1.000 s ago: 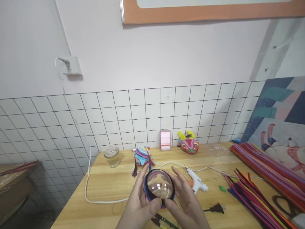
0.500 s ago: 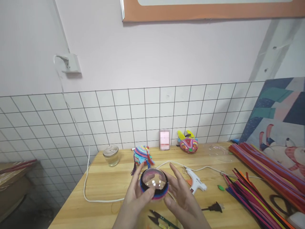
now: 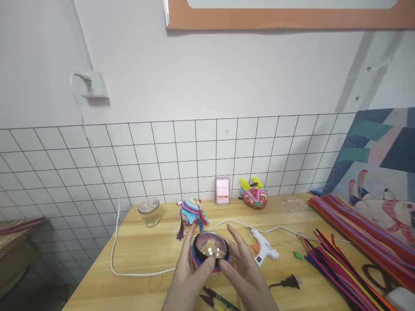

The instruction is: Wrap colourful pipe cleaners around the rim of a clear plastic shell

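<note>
Clear dome [image 3: 210,249] cradled between both hands, left fingers [image 3: 189,246] and right fingers [image 3: 236,242] clasping its sides

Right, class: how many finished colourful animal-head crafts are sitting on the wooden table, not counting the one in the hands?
2: a striped blue one behind the held dome, and a pink one with yellow ears against the tiled wall. Others may be out of frame.
</note>
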`<state>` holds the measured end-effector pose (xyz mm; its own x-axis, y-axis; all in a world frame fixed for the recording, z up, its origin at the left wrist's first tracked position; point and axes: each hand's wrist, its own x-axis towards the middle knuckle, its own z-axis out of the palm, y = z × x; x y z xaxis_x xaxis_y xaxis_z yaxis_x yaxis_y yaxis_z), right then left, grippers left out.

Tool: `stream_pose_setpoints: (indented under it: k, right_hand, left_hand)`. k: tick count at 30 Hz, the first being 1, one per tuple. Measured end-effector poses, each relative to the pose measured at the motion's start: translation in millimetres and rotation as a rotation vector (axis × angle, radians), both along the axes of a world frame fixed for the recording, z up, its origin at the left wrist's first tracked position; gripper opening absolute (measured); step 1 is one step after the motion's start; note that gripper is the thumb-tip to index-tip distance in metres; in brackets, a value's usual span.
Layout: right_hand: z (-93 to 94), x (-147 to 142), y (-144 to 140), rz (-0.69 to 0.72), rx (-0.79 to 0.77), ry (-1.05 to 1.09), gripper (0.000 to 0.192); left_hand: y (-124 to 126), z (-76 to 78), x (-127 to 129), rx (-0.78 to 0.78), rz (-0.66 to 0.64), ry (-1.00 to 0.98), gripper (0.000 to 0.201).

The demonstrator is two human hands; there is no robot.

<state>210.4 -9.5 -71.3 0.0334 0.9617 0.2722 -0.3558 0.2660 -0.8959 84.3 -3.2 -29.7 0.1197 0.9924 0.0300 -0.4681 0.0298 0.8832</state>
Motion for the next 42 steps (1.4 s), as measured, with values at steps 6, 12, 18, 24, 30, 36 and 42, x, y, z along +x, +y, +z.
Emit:
stream_pose_setpoints:
  k: [6,12,18,24,30,36,42]
  right_hand:
    - [7.1,2,-3,-0.025,-0.002,-0.003,0.062]
    - [14.2,3,-5,-0.042,0.024,0.016,0.059]
    - [14.9,6,-1,0.0,-0.047,0.176,0.059]
    - [16.0,4,-2,0.005,-0.068,0.166,0.057]
    - [13.4,-2,-5,0.012,-0.019,0.12,0.054]
    - [5.0,-7,-9,-0.001,-0.018,0.095,0.054]
    - [12.9,-9,-15,0.05,-0.031,0.187,0.057]
  left_hand:
    - [0,-6.7,0,0.088,-0.067,-0.024,0.109]
    - [2,-20.0,1,0.11,-0.083,0.02,0.12]
    - [-1,-22.0,0,0.15,-0.129,0.082,0.122]
    - [-6,-8.5,2,0.11,-0.11,0.1,0.121]
    - [-8,-7.7,7,0.044,-0.012,0.143,0.119]
    - [-10,-2.2,6,0.046,0.035,0.094,0.105]
    - [-15,2.4,6,0.053,0.088,0.13,0.104]
